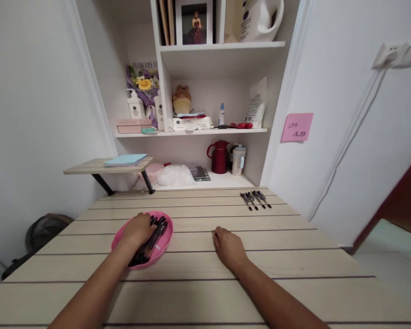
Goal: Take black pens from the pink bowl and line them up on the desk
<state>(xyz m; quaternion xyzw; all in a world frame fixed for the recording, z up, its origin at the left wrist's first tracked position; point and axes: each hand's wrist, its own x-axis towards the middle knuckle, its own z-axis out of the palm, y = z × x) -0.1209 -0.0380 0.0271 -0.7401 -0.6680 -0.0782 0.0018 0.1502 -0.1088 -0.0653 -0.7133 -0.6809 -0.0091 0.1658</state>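
1. Head view: left hand [139, 230] is over the dark pens [156, 237] in the pink tray [170, 228]; can't tell if it's gripping any. Right hand [229, 246] rests curled up on the tabletop [192, 269].
2. Pens look light, stiff, kinda slick; I'd pinch mid-barrel.
3. Tray's wavy-rimmed, probably plastic; tabletop's pale, dark-grooved planks.

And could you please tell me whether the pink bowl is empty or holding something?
Not empty: several dark pens lie in the pink bowl, partly hidden by the left hand.
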